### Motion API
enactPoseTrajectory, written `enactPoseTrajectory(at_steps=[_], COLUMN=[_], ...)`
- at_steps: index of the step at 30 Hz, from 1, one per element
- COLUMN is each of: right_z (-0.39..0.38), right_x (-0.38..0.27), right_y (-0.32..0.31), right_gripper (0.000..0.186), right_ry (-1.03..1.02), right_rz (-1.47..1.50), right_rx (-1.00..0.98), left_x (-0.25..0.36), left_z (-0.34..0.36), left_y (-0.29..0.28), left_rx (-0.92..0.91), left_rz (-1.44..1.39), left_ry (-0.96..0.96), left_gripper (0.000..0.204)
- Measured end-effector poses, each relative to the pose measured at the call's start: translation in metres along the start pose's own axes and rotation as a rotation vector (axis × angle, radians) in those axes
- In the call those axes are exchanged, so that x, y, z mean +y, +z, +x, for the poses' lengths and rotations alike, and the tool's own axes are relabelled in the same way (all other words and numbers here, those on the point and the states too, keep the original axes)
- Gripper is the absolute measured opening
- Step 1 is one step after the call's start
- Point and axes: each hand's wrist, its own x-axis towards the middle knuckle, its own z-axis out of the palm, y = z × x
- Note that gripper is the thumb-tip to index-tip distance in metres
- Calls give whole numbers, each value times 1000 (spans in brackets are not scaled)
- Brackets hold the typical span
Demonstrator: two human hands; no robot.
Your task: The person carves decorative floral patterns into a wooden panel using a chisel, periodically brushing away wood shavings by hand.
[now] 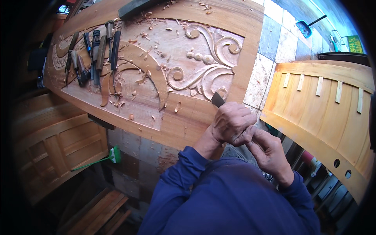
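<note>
My left hand [232, 123] is closed in a fist near the panel's front right corner. Out of its far side juts a dark, flat, square-ended piece [217, 99], its kind unclear because the fist hides the rest. My right hand [269, 152] meets it on the right with thumb and fingers pinched together; whatever they pinch is hidden. Below the dark end lies a carved wooden panel [246, 74] with raised scrolls [192, 80] and a row of round beads [199, 57]. Wood shavings [141, 35] are scattered over it.
Several carving tools [96, 53] lie on the panel's left part. A dark block [137, 8] rests at its far edge. To the right stands a slatted wooden piece [321, 102]. A green broom [113, 155] and a blue dustpan [304, 29] are on the tiled floor [256, 82].
</note>
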Motion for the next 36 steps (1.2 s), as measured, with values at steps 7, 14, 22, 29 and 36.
enactPoseTrajectory(at_steps=[7, 14, 22, 29, 36], right_z=[1, 5, 8, -6, -5], right_x=[24, -9, -6, 15, -18], right_y=[8, 3, 26, 35, 46], right_gripper=[20, 20, 34, 37, 44], right_ry=[-55, 31, 22, 9, 149], right_rz=[38, -3, -26, 24, 58], right_rx=[51, -12, 60, 84, 94], left_x=[-1, -1, -9, -3, -5], left_z=[4, -3, -4, -2, -12], left_y=[-2, -5, -18, -24, -32], left_rx=[8, 47, 85, -17, -23], left_rz=[101, 6, -70, 21, -125], left_ry=[48, -25, -53, 6, -93], left_gripper=[28, 29, 24, 25, 23])
